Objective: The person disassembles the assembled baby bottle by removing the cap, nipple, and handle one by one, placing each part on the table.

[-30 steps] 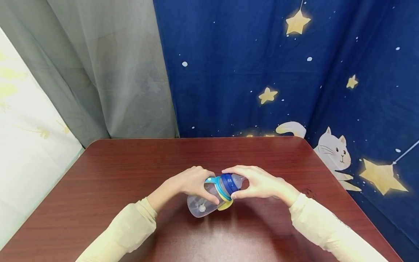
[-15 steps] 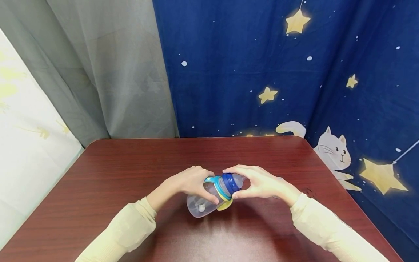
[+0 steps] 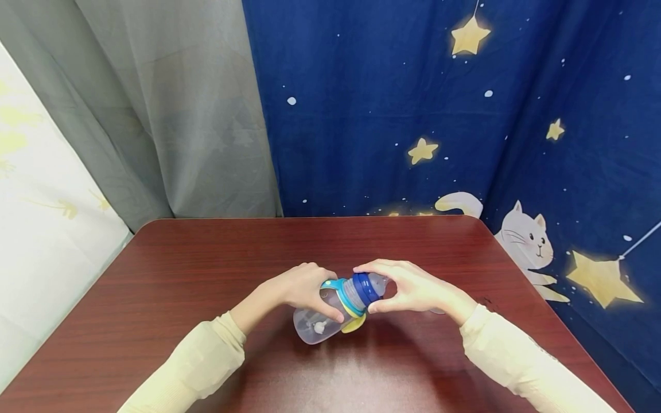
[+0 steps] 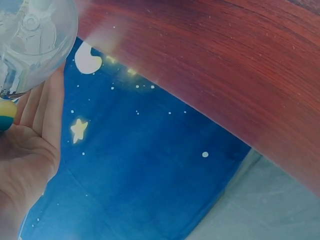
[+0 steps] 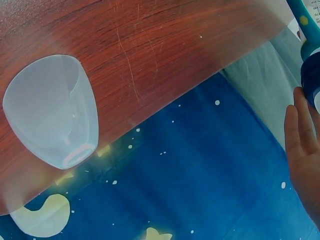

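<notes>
A clear baby bottle with a light-blue and yellow handle is tilted over the table, its teat pointing right. My left hand grips the body from above, thumb on the near side. Fingers and thumb of my right hand curl round the dark-blue collar. Ribbed neck shows between collar and handle ring. In the left wrist view the bottle's base fills the top left corner, beside my palm. The right wrist view catches only part of the collar, at my right fingertips.
A translucent domed cap lies on the brown table, mostly hidden behind my right wrist in the head view. Beyond the table's far edge hang a grey curtain and a blue starry curtain.
The collar has shifted slightly right, away from the bottle's handle ring, and more ribbed neck shows. My right hand has moved slightly right with it; my left hand stays nearly still.
</notes>
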The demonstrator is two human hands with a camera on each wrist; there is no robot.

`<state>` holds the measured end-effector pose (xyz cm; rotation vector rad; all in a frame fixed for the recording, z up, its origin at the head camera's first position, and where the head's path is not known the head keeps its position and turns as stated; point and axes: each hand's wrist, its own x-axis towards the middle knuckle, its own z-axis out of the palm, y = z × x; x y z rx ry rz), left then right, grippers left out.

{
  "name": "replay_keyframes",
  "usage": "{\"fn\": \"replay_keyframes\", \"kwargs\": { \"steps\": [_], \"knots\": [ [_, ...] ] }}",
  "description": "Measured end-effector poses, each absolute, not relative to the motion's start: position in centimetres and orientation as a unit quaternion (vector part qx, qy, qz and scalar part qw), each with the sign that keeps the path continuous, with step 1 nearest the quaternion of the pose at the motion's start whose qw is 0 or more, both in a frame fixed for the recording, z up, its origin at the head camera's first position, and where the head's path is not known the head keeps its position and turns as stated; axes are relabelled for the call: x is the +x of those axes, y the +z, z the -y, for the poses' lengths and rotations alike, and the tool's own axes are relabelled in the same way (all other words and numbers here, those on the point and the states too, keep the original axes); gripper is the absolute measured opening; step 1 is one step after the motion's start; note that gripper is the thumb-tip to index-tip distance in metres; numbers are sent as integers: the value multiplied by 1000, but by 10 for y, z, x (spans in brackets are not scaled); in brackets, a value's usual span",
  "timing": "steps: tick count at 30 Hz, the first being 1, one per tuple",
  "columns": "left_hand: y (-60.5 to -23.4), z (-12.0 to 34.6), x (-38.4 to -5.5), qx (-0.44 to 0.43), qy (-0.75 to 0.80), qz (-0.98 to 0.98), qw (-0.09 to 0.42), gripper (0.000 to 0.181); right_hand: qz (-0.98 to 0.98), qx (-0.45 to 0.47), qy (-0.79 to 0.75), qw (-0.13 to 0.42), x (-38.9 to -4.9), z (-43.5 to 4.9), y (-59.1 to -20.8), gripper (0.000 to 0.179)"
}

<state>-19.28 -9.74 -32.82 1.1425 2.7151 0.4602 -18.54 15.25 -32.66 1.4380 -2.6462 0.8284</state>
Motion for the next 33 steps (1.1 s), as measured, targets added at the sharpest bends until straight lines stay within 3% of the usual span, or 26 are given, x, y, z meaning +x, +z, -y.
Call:
{"fn": "replay_keyframes", "kwargs": {
  "steps": [9,33],
  "knots": [
    [-329,99,-192,371,143,-915,74,69,852,442,281,-9,-185,-155,-324,64],
    [-331,99,-190,367,112,-922,53,72,850,460,255,32,-190,-161,-312,64]
  ]
}}
